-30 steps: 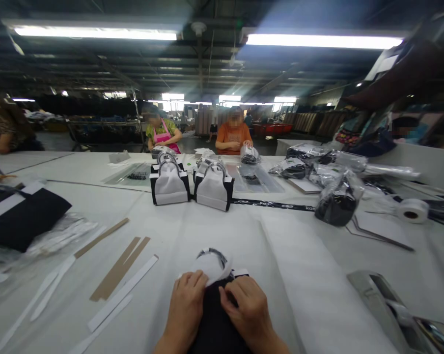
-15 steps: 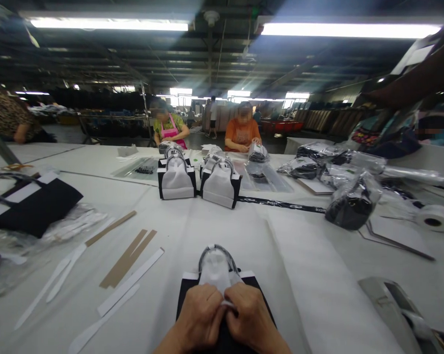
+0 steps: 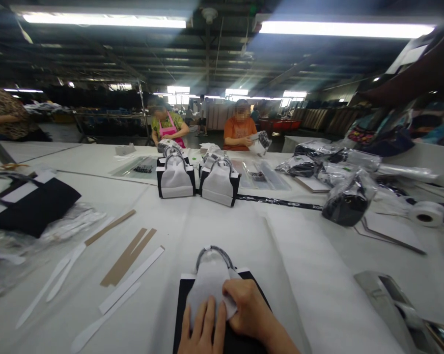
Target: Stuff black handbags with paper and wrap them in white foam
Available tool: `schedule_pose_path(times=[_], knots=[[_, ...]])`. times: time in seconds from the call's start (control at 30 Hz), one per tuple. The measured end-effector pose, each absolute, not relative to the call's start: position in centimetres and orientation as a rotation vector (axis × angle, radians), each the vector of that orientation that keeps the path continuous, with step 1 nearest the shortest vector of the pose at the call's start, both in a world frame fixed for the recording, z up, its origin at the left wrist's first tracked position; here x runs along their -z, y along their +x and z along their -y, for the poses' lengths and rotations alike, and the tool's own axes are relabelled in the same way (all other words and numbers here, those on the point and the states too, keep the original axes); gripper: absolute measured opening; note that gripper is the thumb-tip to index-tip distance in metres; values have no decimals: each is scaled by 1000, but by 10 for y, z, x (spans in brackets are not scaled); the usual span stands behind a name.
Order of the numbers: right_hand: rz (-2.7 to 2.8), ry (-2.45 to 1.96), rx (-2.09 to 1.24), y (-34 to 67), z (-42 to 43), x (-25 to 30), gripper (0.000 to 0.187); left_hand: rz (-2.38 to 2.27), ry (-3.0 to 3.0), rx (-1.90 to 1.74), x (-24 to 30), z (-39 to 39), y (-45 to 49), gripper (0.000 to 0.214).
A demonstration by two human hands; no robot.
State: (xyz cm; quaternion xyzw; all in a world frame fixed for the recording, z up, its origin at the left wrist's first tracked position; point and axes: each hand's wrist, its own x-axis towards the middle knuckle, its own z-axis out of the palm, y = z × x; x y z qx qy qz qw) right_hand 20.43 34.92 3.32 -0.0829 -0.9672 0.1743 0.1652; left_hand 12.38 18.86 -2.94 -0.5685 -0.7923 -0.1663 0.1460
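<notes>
A black handbag (image 3: 184,300) lies in front of me on the white table, its looped grey handles (image 3: 222,254) pointing away. A white, soft-looking sheet (image 3: 208,281) comes down from the handles over the bag's front. My left hand (image 3: 203,328) rests flat on this sheet with the fingers spread. Close beside it, my right hand (image 3: 248,306) is closed on the sheet's right edge, fingers curled. Part of the bag's lower end is hidden under my hands.
Wrapped bags (image 3: 218,184) stand farther back. Cardboard strips (image 3: 124,260) and white strips (image 3: 131,280) lie left, near another black bag (image 3: 34,206). A long white sheet (image 3: 318,280), a tape dispenser (image 3: 395,305) and plastic-wrapped bags (image 3: 347,201) are on the right. Two co-workers sit opposite.
My left hand has let go of the sheet's middle and now lies flat on it. The sheet is spread lower over the bag. My right hand has moved slightly right and up.
</notes>
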Motion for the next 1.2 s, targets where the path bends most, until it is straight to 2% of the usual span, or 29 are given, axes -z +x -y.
schedule_pose_path(times=[0.1,0.17,0.23,0.33,0.43,0.6,0.73,0.8,0.9,1.07,1.2], knots=[[2778,-213,-478,202,-347,-36,16,2377,-1785,486,28,-179,131,85],[2780,-202,-488,203,-342,-40,18,2432,-1901,538,11,-175,131,106],[2749,-200,-466,211,-334,-45,25,2505,-1878,547,-10,-171,129,115],[2577,-274,-399,240,-310,-49,41,2543,-1869,485,-30,-169,123,101],[2418,-390,-416,290,-269,-41,46,2527,-1883,443,-36,-167,118,93],[2831,-227,-518,366,-204,18,56,2456,-1977,350,-36,-166,122,93],[3007,-81,-443,380,-191,56,46,2439,-2025,343,-37,-166,128,91],[2936,-113,-410,373,-196,49,47,2429,-2030,341,-37,-166,130,91],[2682,-235,-305,350,-214,9,47,2423,-2019,341,-38,-167,131,92],[2500,-397,75,285,-273,-56,48,2437,-1999,326,-36,-169,132,94],[2688,-340,209,248,-311,-61,28,2450,-1992,315,-34,-171,132,94]])
